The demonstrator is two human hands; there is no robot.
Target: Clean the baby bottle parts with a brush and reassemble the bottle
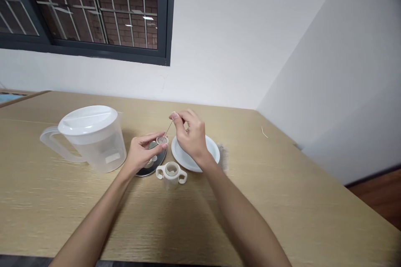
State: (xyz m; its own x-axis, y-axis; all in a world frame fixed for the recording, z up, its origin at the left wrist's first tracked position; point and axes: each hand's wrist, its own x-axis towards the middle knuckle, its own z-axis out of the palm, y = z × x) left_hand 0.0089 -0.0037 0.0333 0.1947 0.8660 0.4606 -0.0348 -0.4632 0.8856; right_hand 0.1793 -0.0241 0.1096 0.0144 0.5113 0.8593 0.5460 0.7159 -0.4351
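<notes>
I see the left fingers (159, 148), partly open, holding a small clear container (162, 140) between their tips, and the right fingers (178, 122) pinched on a thin stick (168, 127) slanting down to it

I see the left hand (140, 150) pinching a small round clear piece (162, 141) by its sides, while the right hand (191, 133) holds a thin stick (168, 128) slanting down to it. Below them on the tabletop (266, 200) lie a dark disc (161, 159) and, to the right, a white plate (181, 154). A two-handled cup (171, 181) stands nearer; a lidded jug (98, 146) stands left.
</notes>
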